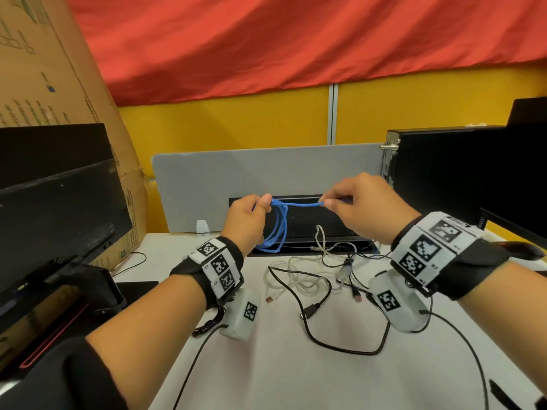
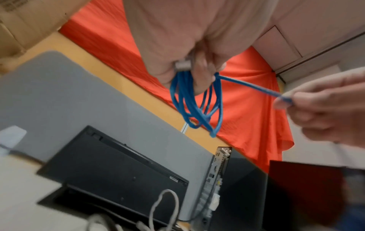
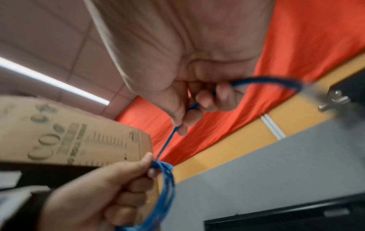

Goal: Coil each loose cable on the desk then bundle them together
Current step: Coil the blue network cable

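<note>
The left hand (image 1: 247,220) is raised above the surface (image 1: 266,374), its grip curled tight around the top of a blue cable (image 1: 276,229) already gathered into several loops that hang down from the fist, clear of the surface. A short straight run of the same cable stretches level to the right hand (image 1: 364,208), whose grip pinches it between thumb and forefinger; in the right wrist view the free tail curves out behind the fingers (image 3: 205,100). The left wrist view shows a pale plug (image 2: 183,65) held against the palm with the loops. Below the hands, on the white surface, lie loose cables: a white cable (image 1: 299,276) in slack curls and a black cable (image 1: 334,338) sweeping in a wide bend, tangled together near the middle. A black monitor (image 1: 53,208) stands at the left, a black computer case (image 1: 438,173) at the right, and a grey divider panel (image 1: 207,179) behind.
</note>
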Available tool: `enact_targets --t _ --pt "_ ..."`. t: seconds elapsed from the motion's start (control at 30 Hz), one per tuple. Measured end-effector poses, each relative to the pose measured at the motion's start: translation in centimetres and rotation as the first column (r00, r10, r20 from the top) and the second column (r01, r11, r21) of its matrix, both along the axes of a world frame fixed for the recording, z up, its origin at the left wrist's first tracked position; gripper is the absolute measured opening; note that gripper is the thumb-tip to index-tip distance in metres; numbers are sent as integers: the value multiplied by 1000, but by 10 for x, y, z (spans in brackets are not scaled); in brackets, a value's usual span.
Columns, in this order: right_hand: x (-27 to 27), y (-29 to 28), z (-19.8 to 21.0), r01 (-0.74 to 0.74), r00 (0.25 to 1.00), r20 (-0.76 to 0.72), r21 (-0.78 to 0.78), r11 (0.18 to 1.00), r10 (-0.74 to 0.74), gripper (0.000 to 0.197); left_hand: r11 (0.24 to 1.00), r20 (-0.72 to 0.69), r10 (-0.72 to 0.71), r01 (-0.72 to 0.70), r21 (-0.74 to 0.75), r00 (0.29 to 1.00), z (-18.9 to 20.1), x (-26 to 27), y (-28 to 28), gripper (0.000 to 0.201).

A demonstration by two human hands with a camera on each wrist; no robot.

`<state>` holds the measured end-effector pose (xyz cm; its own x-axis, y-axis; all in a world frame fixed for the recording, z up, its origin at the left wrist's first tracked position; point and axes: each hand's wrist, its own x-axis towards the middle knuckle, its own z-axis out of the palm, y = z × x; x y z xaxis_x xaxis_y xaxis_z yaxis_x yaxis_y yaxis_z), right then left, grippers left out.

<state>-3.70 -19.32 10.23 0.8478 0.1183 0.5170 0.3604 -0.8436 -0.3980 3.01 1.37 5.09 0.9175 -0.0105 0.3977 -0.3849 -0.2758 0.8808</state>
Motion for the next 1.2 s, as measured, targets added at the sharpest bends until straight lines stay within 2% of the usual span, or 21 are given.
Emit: enact_targets --t 0.07,0.13,0.2,0.33,0.4,0.47,0.5,0.57,0.63,0.67,0.7,0.73,0.77,0.83,0.9,1.03,1.13,1.2 --pt "8 -7 -6 39 997 64 -142 989 -30 20 976 -138 -115 86 -200 984 3 -8 -6 36" --pt "16 -15 -14 112 985 158 -276 955 -70 22 914 -207 -281 196 -355 937 6 -17 -13 36" --pt "21 -18 -24 151 968 235 -284 947 -84 22 838 -233 -435 296 -459 870 10 -26 -19 35" --pt "27 -3 -39 65 970 237 -72 995 -47 19 682 -232 -608 351 -642 759 16 -36 -33 37" --pt "28 7 -45 4 984 175 112 994 -24 17 647 -207 -613 335 -685 762 18 -38 -38 37" --pt "27 17 -49 -55 997 63 366 929 34 18 642 -188 -587 311 -701 788 18 -37 -40 37" --pt "25 21 -49 -81 996 16 489 868 83 17 641 -183 -572 297 -708 799 19 -37 -40 37" --pt "19 29 -46 -131 970 -50 719 683 239 15 637 -176 -547 271 -721 819 18 -34 -38 38" --pt "11 33 -40 -116 904 -73 907 406 421 19 643 -167 -518 253 -723 839 17 -31 -36 38" --pt "8 33 -37 -79 865 -57 965 249 498 20 650 -159 -503 251 -717 849 17 -29 -36 38" --pt "5 32 -35 -39 833 -36 991 124 552 23 660 -150 -489 252 -708 859 16 -28 -35 37" --pt "2 33 -34 -14 812 -31 997 72 583 24 672 -144 -475 252 -696 868 15 -27 -35 37" --pt "-1 35 -33 -6 810 -59 994 108 584 22 687 -142 -462 252 -682 876 14 -26 -34 37" --pt "-6 41 -31 -15 844 -136 961 275 519 12 722 -147 -441 253 -644 885 12 -25 -34 37" --pt "-8 47 -30 10 878 -187 927 375 440 10 758 -149 -420 256 -600 895 8 -26 -35 37" --pt "-8 49 -28 72 875 -266 898 434 404 12 811 -121 -373 260 -524 920 6 -26 -35 38" --pt "-13 48 -25 78 807 -317 894 442 499 17 841 -104 -354 268 -470 929 6 -25 -33 39" --pt "-15 45 -23 89 744 -333 909 408 579 20 852 -102 -351 273 -446 931 5 -25 -32 40"
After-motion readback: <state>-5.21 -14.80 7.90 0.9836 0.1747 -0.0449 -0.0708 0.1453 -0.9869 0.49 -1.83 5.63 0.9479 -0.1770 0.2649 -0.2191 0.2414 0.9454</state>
